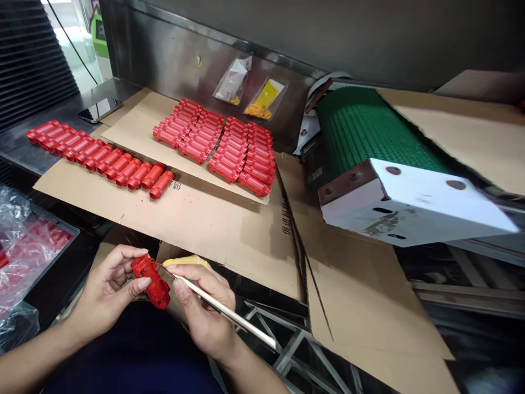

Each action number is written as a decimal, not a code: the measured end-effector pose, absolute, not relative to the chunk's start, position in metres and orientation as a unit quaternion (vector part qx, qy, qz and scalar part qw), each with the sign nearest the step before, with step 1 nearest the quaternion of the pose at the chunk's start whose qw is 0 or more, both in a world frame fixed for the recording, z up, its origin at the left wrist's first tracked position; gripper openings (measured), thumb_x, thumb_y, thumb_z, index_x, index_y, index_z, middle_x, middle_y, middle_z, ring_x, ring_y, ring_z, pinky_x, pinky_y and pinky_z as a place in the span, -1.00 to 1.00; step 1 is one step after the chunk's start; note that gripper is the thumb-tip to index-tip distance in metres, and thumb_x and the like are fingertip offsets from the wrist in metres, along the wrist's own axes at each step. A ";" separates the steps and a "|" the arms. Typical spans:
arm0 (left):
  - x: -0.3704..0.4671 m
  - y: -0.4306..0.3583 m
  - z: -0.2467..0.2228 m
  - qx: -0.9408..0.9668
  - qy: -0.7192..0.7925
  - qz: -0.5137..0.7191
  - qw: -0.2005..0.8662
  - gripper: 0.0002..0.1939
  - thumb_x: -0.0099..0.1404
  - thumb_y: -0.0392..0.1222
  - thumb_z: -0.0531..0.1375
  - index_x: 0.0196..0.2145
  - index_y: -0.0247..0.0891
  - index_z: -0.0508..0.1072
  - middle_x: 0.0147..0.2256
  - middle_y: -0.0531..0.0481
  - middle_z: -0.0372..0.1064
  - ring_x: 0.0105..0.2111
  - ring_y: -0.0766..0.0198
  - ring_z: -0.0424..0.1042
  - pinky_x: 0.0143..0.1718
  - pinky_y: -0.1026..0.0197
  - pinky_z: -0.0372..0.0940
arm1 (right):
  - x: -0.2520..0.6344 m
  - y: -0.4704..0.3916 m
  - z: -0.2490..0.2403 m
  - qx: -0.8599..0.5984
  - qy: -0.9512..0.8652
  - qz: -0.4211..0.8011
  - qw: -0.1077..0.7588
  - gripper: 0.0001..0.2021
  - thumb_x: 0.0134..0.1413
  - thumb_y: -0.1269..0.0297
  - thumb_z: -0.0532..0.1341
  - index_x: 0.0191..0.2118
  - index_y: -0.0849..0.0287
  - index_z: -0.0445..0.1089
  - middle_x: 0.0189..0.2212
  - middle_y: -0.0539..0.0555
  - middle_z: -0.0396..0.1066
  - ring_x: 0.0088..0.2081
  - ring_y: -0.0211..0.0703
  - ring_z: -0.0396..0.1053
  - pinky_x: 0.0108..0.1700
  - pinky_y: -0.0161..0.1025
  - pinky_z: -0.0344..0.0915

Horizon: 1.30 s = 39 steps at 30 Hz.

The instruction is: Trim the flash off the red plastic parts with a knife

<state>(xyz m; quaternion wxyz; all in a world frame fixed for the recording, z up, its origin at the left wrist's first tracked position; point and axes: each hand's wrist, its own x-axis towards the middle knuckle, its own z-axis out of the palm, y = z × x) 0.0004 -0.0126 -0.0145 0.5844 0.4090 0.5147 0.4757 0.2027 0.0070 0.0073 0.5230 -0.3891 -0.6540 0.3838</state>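
My left hand (110,290) pinches a red cylindrical plastic part (151,282) between thumb and fingers, its side with openings turned up. My right hand (207,306) grips a slender pale stick-like tool (238,314) as one holds a pen. The tool's thin dark tip points at the red part's upper right side; whether it touches cannot be made out. Something yellow (186,261) lies along the right index finger, perhaps a covering on it. Both hands are in front of the cardboard's near edge, above my lap.
Red parts (123,167) lie in a slanting row on cardboard (197,230); several more rows (217,142) lie behind. Two clear bags (266,101) hold yellow pieces. A phone (100,109) rests at back left. Right stands a green belt conveyor (369,128); left, a plastic-lined bin (53,235).
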 end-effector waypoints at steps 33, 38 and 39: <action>-0.002 -0.010 -0.017 0.420 0.512 0.470 0.584 -0.67 0.29 -0.10 0.47 -0.02 -0.17 0.59 -0.23 -0.09 0.67 -0.23 0.10 0.68 -0.25 0.22 0.58 | 0.206 0.011 0.005 -0.411 -0.640 0.427 0.489 -0.86 0.35 0.38 0.29 -0.10 0.12 0.63 -0.22 0.12 0.68 -0.22 -0.11 0.65 -0.15 -0.19 0.59; -0.006 -0.005 -0.016 0.430 0.520 0.489 0.553 -0.68 0.31 -0.13 0.46 0.00 -0.15 0.59 -0.21 -0.07 0.66 -0.27 0.19 0.66 -0.24 0.28 0.55 | 0.211 0.012 0.007 -0.402 -0.640 0.432 0.491 -0.87 0.36 0.37 0.30 -0.10 0.11 0.63 -0.21 0.11 0.69 -0.22 -0.11 0.65 -0.14 -0.20 0.60; -0.006 -0.004 -0.014 0.429 0.516 0.489 0.557 -0.68 0.30 -0.13 0.46 -0.01 -0.15 0.59 -0.22 -0.06 0.66 -0.28 0.19 0.66 -0.25 0.28 0.55 | 0.210 0.011 0.007 -0.394 -0.642 0.423 0.503 -0.86 0.36 0.38 0.31 -0.07 0.11 0.63 -0.18 0.13 0.69 -0.19 -0.10 0.65 -0.12 -0.18 0.61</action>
